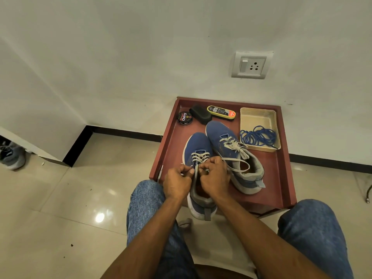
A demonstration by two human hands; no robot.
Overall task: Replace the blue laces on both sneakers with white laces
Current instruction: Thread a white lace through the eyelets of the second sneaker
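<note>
From the head camera, looking down — two blue sneakers sit side by side on a red-brown tray table (281, 178), toes pointing toward the wall. The left sneaker (198, 146) sits closer in, its heel hanging over the near edge of the table, and both hands are on it. The left hand (177, 183) is curled tight, fingers pinching the white lace (199, 157) at the top eyelets; the right hand (215, 178) is curled the same way, pinching the other side of that lace just beside the first, knuckles almost touching. The right sneaker (231, 152) lies just beside, angled a little outward, already threaded with its own white lace (234, 146), the ends lying loose across the tongue and collar. So that's two white laces, one in each shoe. Now the container — one shallow beige tray (259, 115) at the far right corner of the table, and inside it a coiled bundle of blue laces (258, 135); how many strands make up the bundle cannot be told. Along the far edge sit three shoe-care items in a row: one round polish tin (184, 117), one black sponge applicator (200, 114), one yellow-rimmed shine sponge (221, 112). Two denim-clad knees frame the bottom, one wall socket (250, 65) sits above, and another grey shoe (13, 156) rests on the floor far left.
</note>
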